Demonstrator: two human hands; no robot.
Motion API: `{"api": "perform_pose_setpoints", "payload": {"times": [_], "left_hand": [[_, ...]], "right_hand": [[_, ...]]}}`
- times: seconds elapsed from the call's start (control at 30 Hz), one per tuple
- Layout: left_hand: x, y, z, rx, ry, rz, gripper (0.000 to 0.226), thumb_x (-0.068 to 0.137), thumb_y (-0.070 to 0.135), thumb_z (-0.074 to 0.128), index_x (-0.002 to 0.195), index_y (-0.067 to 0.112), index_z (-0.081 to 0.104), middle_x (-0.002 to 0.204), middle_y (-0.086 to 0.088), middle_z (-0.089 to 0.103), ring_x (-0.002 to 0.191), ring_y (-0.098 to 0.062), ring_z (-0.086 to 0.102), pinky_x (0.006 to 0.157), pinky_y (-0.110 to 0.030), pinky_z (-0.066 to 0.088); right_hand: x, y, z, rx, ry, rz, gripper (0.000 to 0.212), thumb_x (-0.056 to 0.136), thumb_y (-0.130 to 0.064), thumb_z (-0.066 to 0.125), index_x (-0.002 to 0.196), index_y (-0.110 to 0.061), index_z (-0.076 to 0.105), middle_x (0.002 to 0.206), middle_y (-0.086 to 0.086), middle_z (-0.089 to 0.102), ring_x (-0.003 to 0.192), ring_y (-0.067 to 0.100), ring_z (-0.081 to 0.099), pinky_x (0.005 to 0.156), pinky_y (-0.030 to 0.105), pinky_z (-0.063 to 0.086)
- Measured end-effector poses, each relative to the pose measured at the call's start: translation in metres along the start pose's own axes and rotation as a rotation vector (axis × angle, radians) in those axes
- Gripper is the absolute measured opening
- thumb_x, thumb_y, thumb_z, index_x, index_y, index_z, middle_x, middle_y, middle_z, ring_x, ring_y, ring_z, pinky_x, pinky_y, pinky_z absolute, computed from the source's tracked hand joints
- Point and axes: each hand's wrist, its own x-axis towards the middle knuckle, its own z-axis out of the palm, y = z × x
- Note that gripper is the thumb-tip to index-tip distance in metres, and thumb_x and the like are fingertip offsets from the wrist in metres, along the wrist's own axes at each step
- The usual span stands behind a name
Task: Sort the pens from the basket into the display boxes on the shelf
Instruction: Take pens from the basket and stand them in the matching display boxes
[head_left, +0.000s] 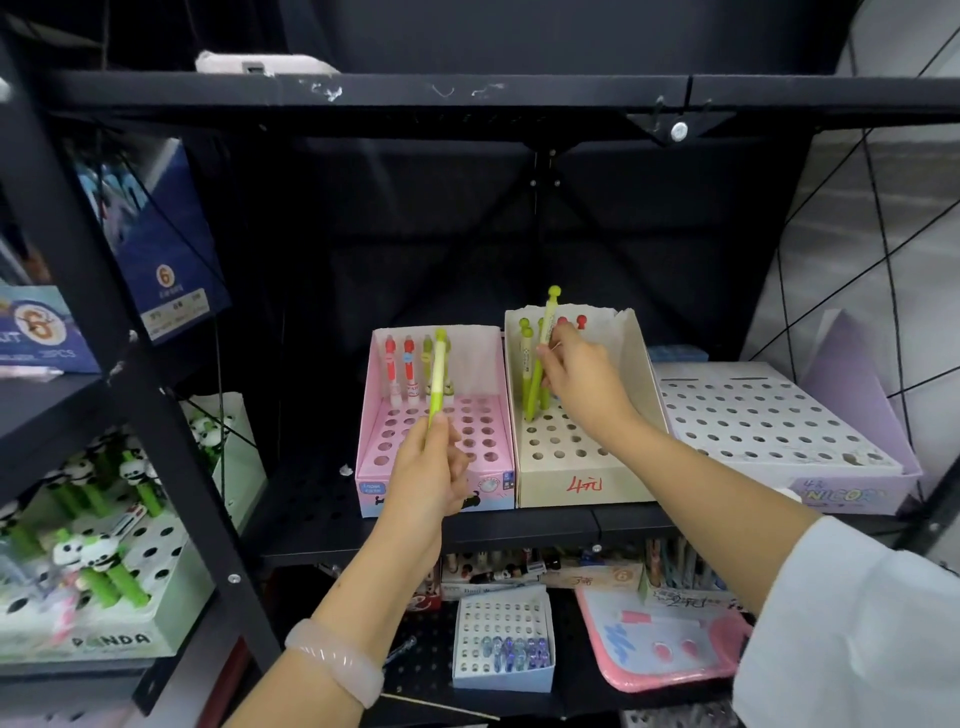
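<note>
Right hand (579, 376): pinching a green pen (544, 343), upright, tip hovering over the cream box (582, 473) holes directly beneath.
Left hand (431, 467): gripping another pen (439, 374) upright, before the pink box (374, 467).
Nearer hand: right is lining up; insertion runs straight down.

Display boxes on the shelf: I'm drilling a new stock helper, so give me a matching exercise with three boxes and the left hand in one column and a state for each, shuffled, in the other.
Column 1
1. pink box
2. cream box
3. lilac box
4. left hand

Column 2
A. right hand holds a pen in it
B. holes all empty
C. grips a green pen upright
D. red and green pens along its back row only

Pairs: 1-D, 2-A, 3-B, 4-C
</note>
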Motion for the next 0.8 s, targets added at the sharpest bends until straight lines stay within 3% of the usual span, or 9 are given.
{"api": "perform_pose_setpoints", "payload": {"times": [0.2,0.33,0.47,0.57,0.63,0.7,0.8], "left_hand": [[0.001,0.001,-0.005,-0.013,-0.009,-0.011,0.020,0.096,0.016,0.031,0.086,0.018,0.049,0.051,0.005,0.045,0.035,-0.007,0.031,0.032,-0.017,0.025],[-0.002,0.000,-0.007,0.066,-0.038,0.056,0.014,0.099,0.020,0.038,0.091,0.023,0.050,0.056,0.008,0.050,0.039,-0.006,0.039,0.038,-0.016,0.034],[-0.004,0.002,-0.009,0.096,-0.055,0.103,0.011,0.098,0.015,0.041,0.093,0.021,0.050,0.061,0.003,0.047,0.038,-0.004,0.034,0.038,-0.014,0.030],[-0.005,0.002,-0.007,0.109,-0.064,0.112,0.011,0.098,0.014,0.042,0.094,0.020,0.050,0.063,0.002,0.047,0.039,-0.005,0.034,0.038,-0.015,0.030],[-0.004,0.002,-0.004,0.105,-0.073,0.112,0.010,0.097,0.015,0.043,0.093,0.020,0.050,0.062,0.003,0.047,0.039,-0.005,0.033,0.039,-0.016,0.029],[-0.005,0.000,0.002,0.103,-0.091,0.114,0.010,0.097,0.015,0.044,0.091,0.020,0.051,0.060,0.004,0.048,0.039,-0.005,0.034,0.038,-0.016,0.029],[-0.006,-0.002,0.010,0.154,-0.103,0.123,0.015,0.097,0.017,0.044,0.087,0.024,0.053,0.064,0.004,0.052,0.042,-0.004,0.041,0.042,-0.016,0.035]], "right_hand": [[0.003,0.000,0.007,-0.099,0.016,-0.030,0.019,0.099,-0.024,0.042,0.100,-0.006,0.049,0.067,0.002,0.054,0.057,0.019,0.054,0.054,0.033,0.044],[-0.004,0.011,0.020,-0.193,-0.120,-0.002,0.021,0.098,-0.024,0.045,0.100,-0.005,0.053,0.079,0.012,0.063,0.065,0.022,0.058,0.060,0.032,0.047],[-0.011,0.015,0.027,-0.219,-0.172,0.062,0.022,0.094,-0.024,0.052,0.101,-0.003,0.056,0.083,0.012,0.065,0.075,0.025,0.062,0.064,0.029,0.047],[-0.013,0.005,0.019,-0.068,0.002,0.116,0.020,0.092,-0.024,0.056,0.102,-0.007,0.054,0.081,0.005,0.063,0.073,0.018,0.061,0.066,0.029,0.050],[-0.017,-0.011,0.014,0.148,0.044,0.101,0.013,0.093,-0.025,0.054,0.098,-0.013,0.057,0.079,-0.007,0.058,0.072,0.004,0.056,0.064,0.019,0.045],[-0.025,-0.033,0.011,0.398,-0.149,0.099,0.010,0.093,-0.029,0.051,0.091,-0.024,0.059,0.082,-0.012,0.059,0.078,-0.001,0.056,0.068,0.016,0.043],[-0.037,-0.053,0.012,0.561,-0.346,0.101,0.019,0.093,-0.029,0.052,0.078,-0.024,0.061,0.081,0.000,0.064,0.078,0.011,0.060,0.075,0.029,0.051]]}}
